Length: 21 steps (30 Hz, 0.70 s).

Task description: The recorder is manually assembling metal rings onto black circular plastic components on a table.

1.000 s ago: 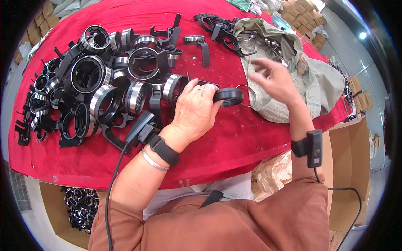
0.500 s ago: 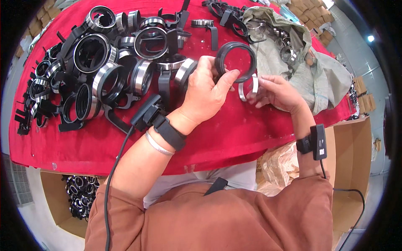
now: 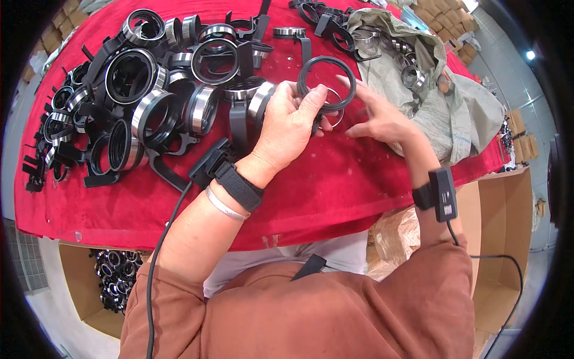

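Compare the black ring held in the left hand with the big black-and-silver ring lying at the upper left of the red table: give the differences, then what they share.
The black ring is thin, all black and open through its middle; the big ring is thicker and has a silver rim. The black ring is held up in the left hand; the big ring rests among the pile on the red table. Both are round.
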Each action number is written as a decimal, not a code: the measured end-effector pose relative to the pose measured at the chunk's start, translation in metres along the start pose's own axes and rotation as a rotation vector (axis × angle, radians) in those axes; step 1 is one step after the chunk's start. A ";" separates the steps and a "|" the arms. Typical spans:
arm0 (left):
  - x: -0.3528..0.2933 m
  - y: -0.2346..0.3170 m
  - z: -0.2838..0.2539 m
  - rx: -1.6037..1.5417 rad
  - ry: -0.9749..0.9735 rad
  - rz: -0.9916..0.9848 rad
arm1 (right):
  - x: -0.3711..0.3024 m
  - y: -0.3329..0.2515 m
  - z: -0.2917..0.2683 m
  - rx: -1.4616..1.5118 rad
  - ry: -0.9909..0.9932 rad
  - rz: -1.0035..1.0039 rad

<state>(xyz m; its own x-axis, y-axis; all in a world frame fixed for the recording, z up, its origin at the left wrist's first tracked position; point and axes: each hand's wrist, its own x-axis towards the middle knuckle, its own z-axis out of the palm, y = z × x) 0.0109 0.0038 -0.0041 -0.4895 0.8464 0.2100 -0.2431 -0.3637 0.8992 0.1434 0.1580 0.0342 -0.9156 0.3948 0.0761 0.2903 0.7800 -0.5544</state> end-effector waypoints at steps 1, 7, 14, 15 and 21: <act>0.000 0.000 0.001 -0.015 0.023 0.002 | 0.007 0.002 0.000 -0.124 -0.043 -0.181; 0.002 0.003 -0.002 -0.049 0.025 -0.006 | 0.037 -0.029 0.002 -0.037 -0.477 0.004; 0.001 0.005 0.000 -0.184 0.041 0.024 | -0.039 -0.033 0.024 -0.598 0.262 -0.321; 0.001 0.005 0.000 -0.188 0.039 0.019 | -0.047 -0.034 0.026 -0.632 0.306 -0.333; 0.003 0.002 0.000 -0.233 -0.042 0.057 | -0.064 -0.040 0.036 -0.619 0.349 -0.288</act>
<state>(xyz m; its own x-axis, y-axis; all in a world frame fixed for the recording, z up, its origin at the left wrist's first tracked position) 0.0091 0.0052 -0.0013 -0.4734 0.8357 0.2782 -0.4052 -0.4871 0.7737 0.1806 0.0839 0.0218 -0.8675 0.1847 0.4619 0.2502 0.9645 0.0842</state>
